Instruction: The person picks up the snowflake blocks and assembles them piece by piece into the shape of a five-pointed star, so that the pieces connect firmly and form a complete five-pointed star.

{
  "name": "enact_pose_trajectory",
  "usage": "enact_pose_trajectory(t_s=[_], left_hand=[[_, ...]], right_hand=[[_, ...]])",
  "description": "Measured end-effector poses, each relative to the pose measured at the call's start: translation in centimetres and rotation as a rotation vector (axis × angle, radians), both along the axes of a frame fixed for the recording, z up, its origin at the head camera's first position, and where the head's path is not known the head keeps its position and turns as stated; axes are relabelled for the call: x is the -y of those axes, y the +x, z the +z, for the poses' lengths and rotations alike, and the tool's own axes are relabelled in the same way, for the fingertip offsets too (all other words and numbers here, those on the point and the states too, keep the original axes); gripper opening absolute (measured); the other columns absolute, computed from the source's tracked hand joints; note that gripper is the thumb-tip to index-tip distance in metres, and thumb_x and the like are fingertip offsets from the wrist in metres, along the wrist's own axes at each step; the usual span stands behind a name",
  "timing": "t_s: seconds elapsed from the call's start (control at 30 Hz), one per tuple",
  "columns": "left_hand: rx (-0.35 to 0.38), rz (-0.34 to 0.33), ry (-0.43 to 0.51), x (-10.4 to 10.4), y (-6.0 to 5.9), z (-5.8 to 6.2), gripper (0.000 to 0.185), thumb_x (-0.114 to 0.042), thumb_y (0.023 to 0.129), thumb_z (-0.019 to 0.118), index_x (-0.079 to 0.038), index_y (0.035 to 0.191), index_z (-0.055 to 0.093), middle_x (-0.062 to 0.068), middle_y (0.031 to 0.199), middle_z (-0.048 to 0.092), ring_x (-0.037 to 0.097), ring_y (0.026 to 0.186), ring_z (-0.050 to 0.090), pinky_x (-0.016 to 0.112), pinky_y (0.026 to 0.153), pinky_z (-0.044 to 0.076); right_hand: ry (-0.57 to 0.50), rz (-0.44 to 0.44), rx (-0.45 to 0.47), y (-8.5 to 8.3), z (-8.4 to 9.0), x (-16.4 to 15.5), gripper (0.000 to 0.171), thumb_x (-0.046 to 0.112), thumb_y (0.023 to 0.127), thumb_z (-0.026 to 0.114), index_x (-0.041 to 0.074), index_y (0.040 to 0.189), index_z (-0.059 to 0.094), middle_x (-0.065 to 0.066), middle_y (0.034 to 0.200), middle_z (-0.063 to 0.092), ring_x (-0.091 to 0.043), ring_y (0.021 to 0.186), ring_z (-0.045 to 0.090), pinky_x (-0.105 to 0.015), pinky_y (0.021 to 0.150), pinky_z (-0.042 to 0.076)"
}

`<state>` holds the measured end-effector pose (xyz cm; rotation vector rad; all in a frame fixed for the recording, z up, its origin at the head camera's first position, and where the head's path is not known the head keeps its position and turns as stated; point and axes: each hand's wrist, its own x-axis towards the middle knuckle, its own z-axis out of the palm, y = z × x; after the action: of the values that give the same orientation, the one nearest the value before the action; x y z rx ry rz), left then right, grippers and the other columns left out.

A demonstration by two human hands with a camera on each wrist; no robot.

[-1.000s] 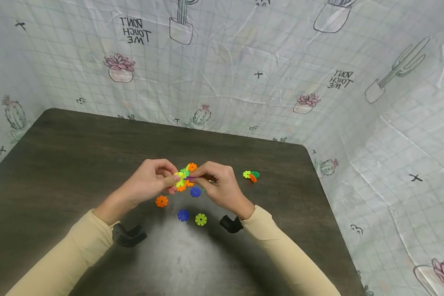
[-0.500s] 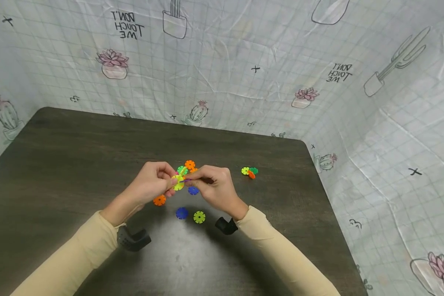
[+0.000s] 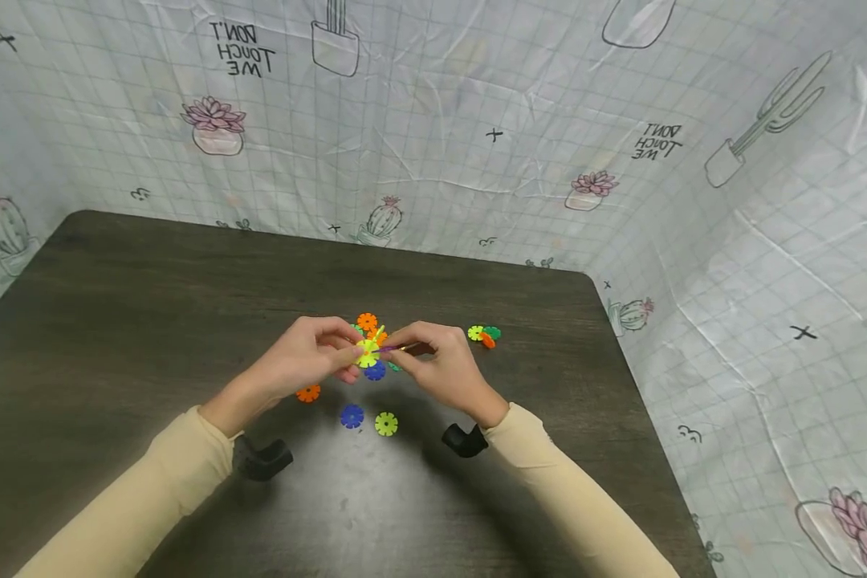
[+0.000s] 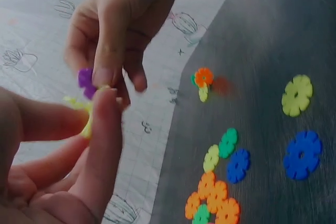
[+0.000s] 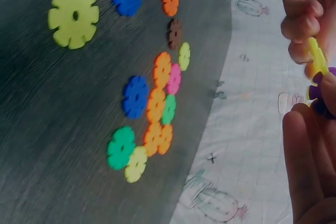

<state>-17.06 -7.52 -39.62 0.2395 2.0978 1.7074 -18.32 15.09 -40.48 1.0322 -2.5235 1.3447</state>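
Held above the table, a yellow notched disc (image 3: 367, 355) is pinched between the thumb and fingers of my left hand (image 3: 307, 357). Another yellow piece sticks up from it at an angle. My right hand (image 3: 441, 365) pinches a purple notched disc (image 5: 315, 93), seen almost edge-on in the head view. The purple disc's edge meets the yellow one between the two hands. In the left wrist view the purple disc (image 4: 85, 81) shows beside the right thumb, and fingertips hide much of the yellow disc (image 4: 87, 125).
Beneath the hands lie several loose notched discs, among them an orange disc (image 3: 308, 392), a blue disc (image 3: 352, 416) and a yellow-green disc (image 3: 386, 424). A small cluster with an orange disc (image 3: 487, 340) sits to the right. Printed fabric (image 3: 433, 144) hangs behind the dark table (image 3: 188, 281).
Both hands have shifted slightly right over the table, with the yellow and purple discs held together throughout. The loose discs and the cluster at the right stay where they were.
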Motion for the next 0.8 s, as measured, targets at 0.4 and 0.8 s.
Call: enact_pose_trajectory(t_s=[0.4,0.8], left_hand=[[0.008,0.05,-0.12,1.6,-0.3,-1.2,0.023,-0.019,0.092,0.061,-0.005,0.11,0.062,0.011,0.095,0.069,0.03,0.08,0.066,0.04,0.075,0.057],[0.026,0.031,-0.34,4.0,-1.1,-2.9,0.025,-0.02,0.091,0.059,-0.001,0.107,0.062,0.015,0.093,0.068,0.021,0.077,0.062,0.034,0.07,0.055]], right_hand=[[0.18,-0.442,0.256,-2.6,-2.7,-6.1,0.009,0.027,0.083,0.073,0.022,0.09,0.072,0.003,0.085,0.067,-0.014,0.074,0.062,-0.029,0.063,0.051],[0.297,-0.637,0.551,-3.5,-3.9,-10.6,0.022,0.031,0.083,0.072,0.016,0.098,0.071,-0.005,0.09,0.071,-0.025,0.077,0.065,-0.031,0.066,0.051]])
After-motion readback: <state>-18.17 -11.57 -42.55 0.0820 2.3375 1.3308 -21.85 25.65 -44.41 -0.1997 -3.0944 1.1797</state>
